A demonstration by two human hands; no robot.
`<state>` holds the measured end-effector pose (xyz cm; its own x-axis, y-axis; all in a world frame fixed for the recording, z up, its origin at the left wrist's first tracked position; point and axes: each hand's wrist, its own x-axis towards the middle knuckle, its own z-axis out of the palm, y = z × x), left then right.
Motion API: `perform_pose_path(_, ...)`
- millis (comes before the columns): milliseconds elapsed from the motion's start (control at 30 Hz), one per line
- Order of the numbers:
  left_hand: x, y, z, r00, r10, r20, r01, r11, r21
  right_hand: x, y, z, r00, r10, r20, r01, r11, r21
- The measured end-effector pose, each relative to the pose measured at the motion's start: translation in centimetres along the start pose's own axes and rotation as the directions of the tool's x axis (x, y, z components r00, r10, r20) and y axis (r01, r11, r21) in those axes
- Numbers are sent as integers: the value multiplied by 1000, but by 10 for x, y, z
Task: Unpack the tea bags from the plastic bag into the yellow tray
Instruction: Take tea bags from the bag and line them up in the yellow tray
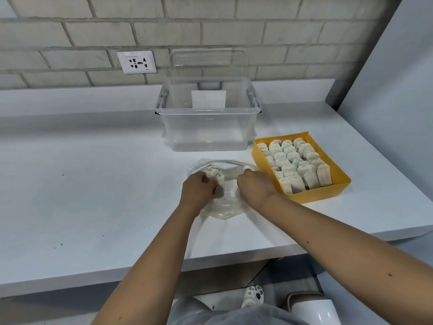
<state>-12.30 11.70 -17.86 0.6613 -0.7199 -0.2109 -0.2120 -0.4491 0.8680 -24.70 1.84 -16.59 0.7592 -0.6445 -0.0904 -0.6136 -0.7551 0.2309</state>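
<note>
Tea bags (296,164) stand packed in rows in the yellow tray (321,195), which sits on the white counter (93,184) to the right, near the edge. Just left of the tray lies the plastic bag (225,205), crumpled and nearly flat, its mouth facing away from the person. A small bunch of tea bags (216,175) sits at that mouth. The left hand (196,192) has its fingers curled around this bunch; whether through the plastic or inside it, I cannot tell. The right hand (254,186) is clenched on the bag's right side, gripping the film beside the tray. Behind stands a clear storage box (207,127), its lid (208,64) leaning on the brick wall near a socket (137,62).
</note>
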Motion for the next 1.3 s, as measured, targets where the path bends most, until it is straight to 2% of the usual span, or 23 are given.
perform_pose_path(133,0,0,-3,999,-26,20,27,998,-50,2,3,5,998,-54,-24,55,998,28)
perform_pose_path(167,-1,1,-3,999,-29,33,31,997,-65,4,6,6,999,-20,-49,25,995,99)
perform_pose_path(233,-1,1,-5,998,-26,49,31,995,-92,6,15,2,989,89,-114,-42,932,361)
perform_pose_path(267,-2,2,-5,998,-26,53,31,994,-101,7,20,-1,981,144,-128,-55,848,527)
perform_pose_path(333,-2,3,-6,998,-23,59,29,994,-106,5,30,-16,969,230,-92,-51,550,834)
perform_pose_path(400,-1,2,-6,997,-33,65,41,991,-128,5,40,-33,973,230,21,-85,270,959)
perform_pose_path(433,0,2,-6,997,-40,71,51,987,-150,7,45,-40,980,188,63,-100,193,976)
perform_pose_path(467,1,3,-6,996,-44,80,58,983,-174,8,49,-48,987,133,87,-108,159,981)
perform_pose_path(533,3,5,-7,996,-40,79,56,976,-212,9,57,-60,994,27,103,-106,164,981)
perform_pose_path(633,3,12,-11,996,-41,85,65,951,-304,12,68,-76,987,-111,112,-80,265,961)
perform_pose_path(767,1,18,-15,990,-44,133,89,928,-361,20,67,-86,906,-353,232,-69,419,905)
perform_pose_path(867,1,21,-17,976,-34,214,112,924,-365,28,53,-82,910,-323,259,13,647,762)
perform_pose_path(933,1,22,-18,966,-29,258,130,913,-386,33,45,-77,938,-265,223,43,729,683)
perform_pose_path(1000,0,23,-19,961,-11,277,135,892,-431,35,39,-75,962,-216,170,46,735,676)
perform_pose_path(1100,-2,27,-20,964,23,263,100,889,-446,34,37,-73,984,-153,93,37,681,732)
perform_pose_path(1300,-2,36,-21,984,37,177,49,886,-461,27,43,-65,989,-136,61,-3,388,922)
